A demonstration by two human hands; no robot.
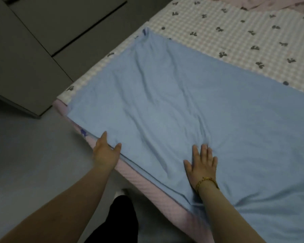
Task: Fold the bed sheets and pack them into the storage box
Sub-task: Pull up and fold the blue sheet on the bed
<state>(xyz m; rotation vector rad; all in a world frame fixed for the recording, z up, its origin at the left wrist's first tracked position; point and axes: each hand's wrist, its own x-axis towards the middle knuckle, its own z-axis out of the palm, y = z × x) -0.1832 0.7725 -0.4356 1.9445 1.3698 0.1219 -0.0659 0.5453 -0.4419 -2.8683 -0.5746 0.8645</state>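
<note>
Floor point(30, 155): plain grey, smooth, near left, dimly lit.
Cabinet point(21, 55): grey, flat-fronted, far left, standing on the floor close beside the bed; dark seams between its panels.
Bed point(144, 185): runs from near right to far; pink quilted side.
Bed cover point(226, 37): pale pink-and-white check with scattered dark bow prints.
Light: low, even.

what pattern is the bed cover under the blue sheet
The bed cover is pink-and-white check with small dark bow-like prints; head view.
</note>
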